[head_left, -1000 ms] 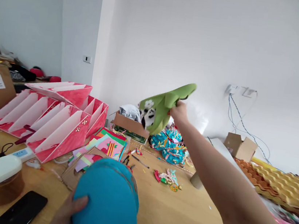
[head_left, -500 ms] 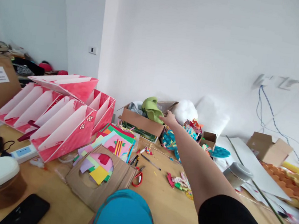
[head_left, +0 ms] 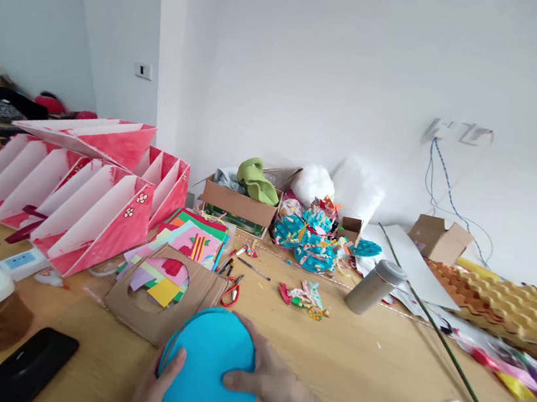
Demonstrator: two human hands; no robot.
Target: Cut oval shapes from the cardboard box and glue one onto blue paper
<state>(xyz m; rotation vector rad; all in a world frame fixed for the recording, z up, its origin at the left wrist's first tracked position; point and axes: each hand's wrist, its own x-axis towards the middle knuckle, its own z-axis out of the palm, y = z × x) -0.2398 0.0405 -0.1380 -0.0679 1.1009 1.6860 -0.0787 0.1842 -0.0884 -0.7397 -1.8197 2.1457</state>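
Blue discs (head_left: pixel 213 375) held at near centre, clamped between left hand (head_left: pixel 152 390) and right hand (head_left: pixel 270 376) over the surface (head_left: pixel 335 368), holed cardboard (head_left: pixel 195 290) laid just beyond, crumpled green piece (head_left: pixel 257 183) set in the far box (head_left: pixel 240 208).

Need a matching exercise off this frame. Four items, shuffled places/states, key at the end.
1. flat, round blue piece
2. crumpled green fabric piece
3. grey cylindrical lidded flask
4. black rectangular phone

A. lying flat, left of both hands
B. in the open brown cardboard box near the wall
C. standing on the light wooden table, right of both hands
D. held between the left hand and right hand

Pairs: 1-D, 2-B, 3-C, 4-A
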